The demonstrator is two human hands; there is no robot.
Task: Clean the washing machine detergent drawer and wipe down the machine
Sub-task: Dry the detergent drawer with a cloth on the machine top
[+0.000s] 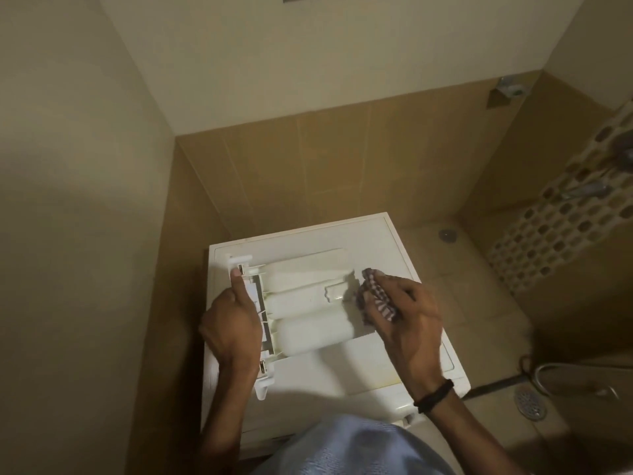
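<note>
- Here, in the head view, the white detergent drawer [308, 303] lies flat on top of the washing machine [394, 365]. Its rounded compartment undersides face up, and its front panel sits at the 9 o'clock end.
- My left hand [233, 323] grips that front panel from 9 o'clock of the drawer. The fingers curl round its edge and the thumb lies straight along it, pointing to 12 o'clock.
- My right hand [411, 320], at 3 o'clock of the drawer, is closed round a bunched striped cloth [376, 296], which touches the drawer's far end.
- A dark wristband [435, 395] circles my right wrist, and my pale blue shirt [359, 447] fills the frame at 6 o'clock.
- The machine stands in a corner against a tan tiled wall [325, 173] at 12 o'clock.
- A white lattice panel [565, 214] leans at 2 o'clock. A small round floor drain [448, 234] lies just beyond the machine's far corner, and a larger grated drain [531, 404] sits at 4 o'clock.
</note>
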